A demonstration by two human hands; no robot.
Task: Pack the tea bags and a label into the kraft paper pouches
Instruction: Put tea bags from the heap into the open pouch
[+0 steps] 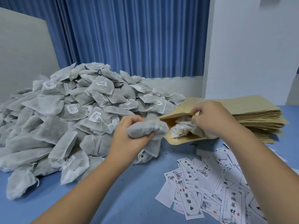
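Observation:
My left hand (129,139) grips a crumpled grey tea bag (145,129) just left of the mouth of a kraft paper pouch (174,120). My right hand (212,120) holds the pouch's upper edge, keeping its mouth apart. White tea bags (182,129) show inside the pouch. A big heap of grey tea bags (72,113) with barcode tags covers the table's left half. White printed labels (215,188) lie scattered at the lower right.
A stack of flat kraft pouches (258,113) lies behind my right hand. The blue table (129,191) runs to a blue curtain and a white wall at the back. A grey board leans at the far left.

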